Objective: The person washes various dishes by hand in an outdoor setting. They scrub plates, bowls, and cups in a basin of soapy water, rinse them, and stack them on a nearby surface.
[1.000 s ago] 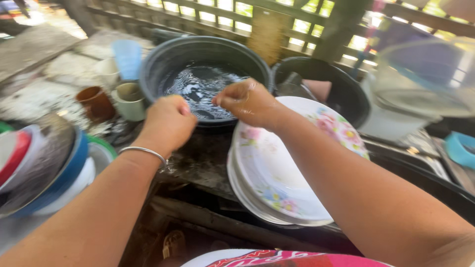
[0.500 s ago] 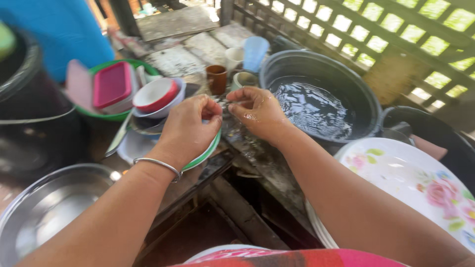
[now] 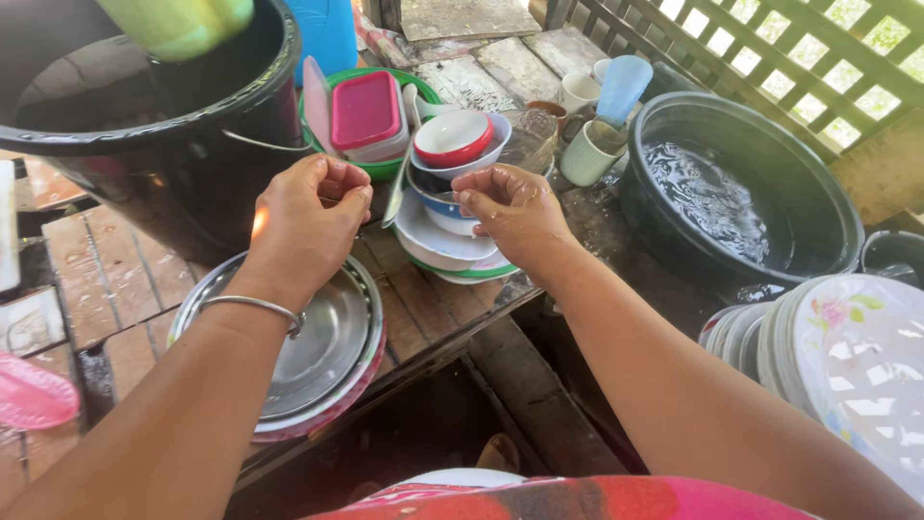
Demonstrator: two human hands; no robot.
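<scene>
Left hand (image 3: 310,217) loosely curled above the steel plates (image 3: 322,351), a utensil handle (image 3: 397,197) near its fingertips but actual grip impossible to tell; right hand (image 3: 515,214) half-closed, fingers bent down beside stacked bowls (image 3: 450,154), holding nothing visible; black water basin (image 3: 746,193) to the right.

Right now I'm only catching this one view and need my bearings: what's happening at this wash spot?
A person is working over a wet wooden bench with bare hands. The left hand, a bangle on its wrist, hovers above a round metal tray. The right hand reaches at a stack of bowls and plates, though what its fingers grip is unclear. A black basin of water sits to the right, with floral plates leaning nearby and a large black bucket to the left.
</scene>
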